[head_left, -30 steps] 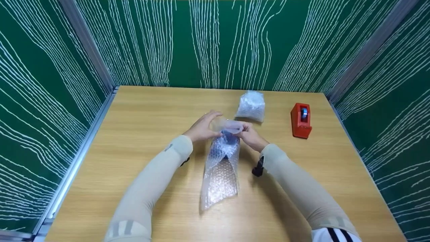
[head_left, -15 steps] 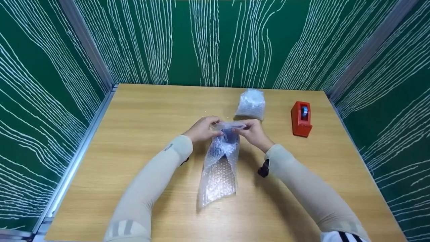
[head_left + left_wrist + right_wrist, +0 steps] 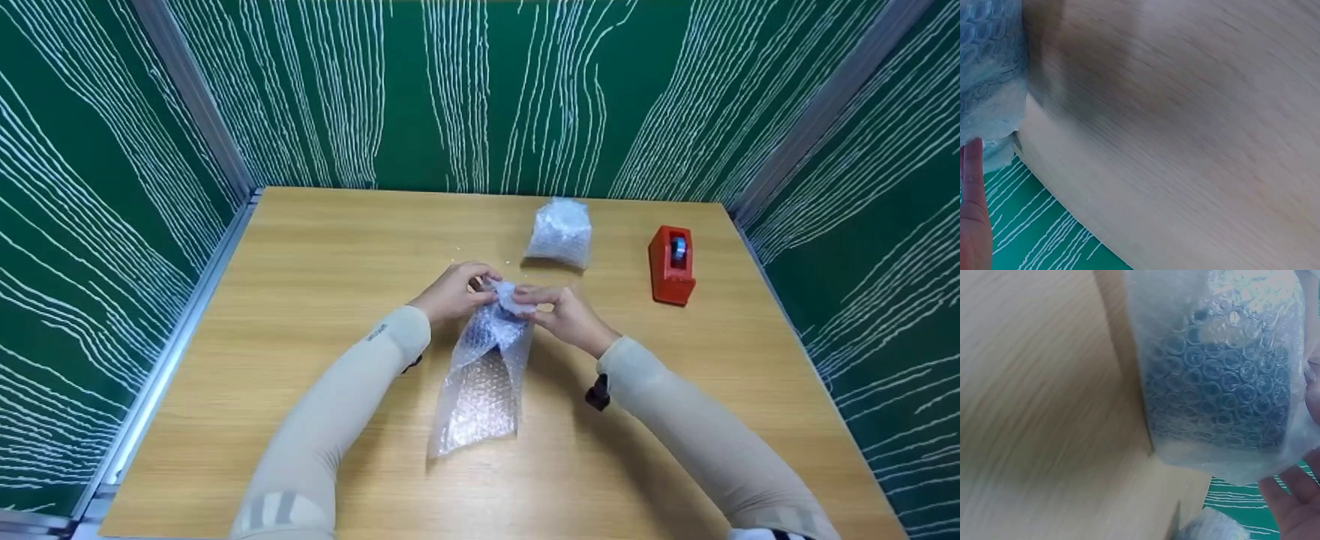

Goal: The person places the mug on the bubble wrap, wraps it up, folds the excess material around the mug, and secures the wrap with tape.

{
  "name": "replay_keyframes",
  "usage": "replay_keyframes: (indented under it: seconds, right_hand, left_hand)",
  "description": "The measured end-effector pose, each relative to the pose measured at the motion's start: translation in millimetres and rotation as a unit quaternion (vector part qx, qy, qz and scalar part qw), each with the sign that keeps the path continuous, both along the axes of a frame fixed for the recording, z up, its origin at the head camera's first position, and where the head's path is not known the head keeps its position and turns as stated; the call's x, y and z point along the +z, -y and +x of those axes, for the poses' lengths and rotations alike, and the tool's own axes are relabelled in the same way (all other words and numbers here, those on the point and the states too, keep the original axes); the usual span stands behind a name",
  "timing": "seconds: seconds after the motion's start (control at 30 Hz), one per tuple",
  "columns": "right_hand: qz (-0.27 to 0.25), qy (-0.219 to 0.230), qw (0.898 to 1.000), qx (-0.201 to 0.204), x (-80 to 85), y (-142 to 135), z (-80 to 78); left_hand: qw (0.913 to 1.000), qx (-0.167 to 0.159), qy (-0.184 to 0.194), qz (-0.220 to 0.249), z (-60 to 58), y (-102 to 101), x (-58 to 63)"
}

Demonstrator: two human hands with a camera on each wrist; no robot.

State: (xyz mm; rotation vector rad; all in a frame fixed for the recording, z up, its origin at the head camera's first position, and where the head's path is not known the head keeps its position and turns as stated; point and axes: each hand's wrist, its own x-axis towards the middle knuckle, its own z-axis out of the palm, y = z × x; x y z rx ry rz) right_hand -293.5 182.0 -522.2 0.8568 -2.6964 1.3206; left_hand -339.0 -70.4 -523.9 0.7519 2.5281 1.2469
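Observation:
A sheet of bubble wrap [image 3: 484,401] lies lengthwise in the middle of the table, wrapped at its far end around a dark bluish object [image 3: 1221,391] that shows only through the bubbles. My left hand [image 3: 454,291] pinches the left side of the wrap's far end between thumb and fingers. From the right, my right hand [image 3: 567,315] grips the same end, its fingers over a folded-down flap. In the left wrist view one finger [image 3: 972,174] reaches to the wrap's edge. The near end of the wrap stretches loosely toward me.
A second bubble-wrapped parcel [image 3: 561,234] rests at the back of the wooden table [image 3: 337,240]. To its right stands a red tape dispenser [image 3: 671,268] with a roll in it. Green walls [image 3: 412,97] with white lines enclose the back and sides.
The raised rim at the wrap's far end has been pressed together and folded down toward me. My right hand has come over it and shifted slightly nearer; the wrap's near end has swung left.

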Motion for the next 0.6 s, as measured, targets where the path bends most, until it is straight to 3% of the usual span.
replay_keyframes:
  seconds: [0.3, 0.6]
  right_hand:
    - [0.069, 0.03, 0.995, 0.069, 0.1, -12, 6.1]
    - [0.148, 0.039, 0.982, 0.111, 2.0, -23, 6.8]
  left_hand:
    - [0.9989, 0.002, 0.048, -0.005, 2.0, 5, 3.0]
    - [0.9947, -0.079, 0.054, -0.038, 4.8, 10, 10.9]
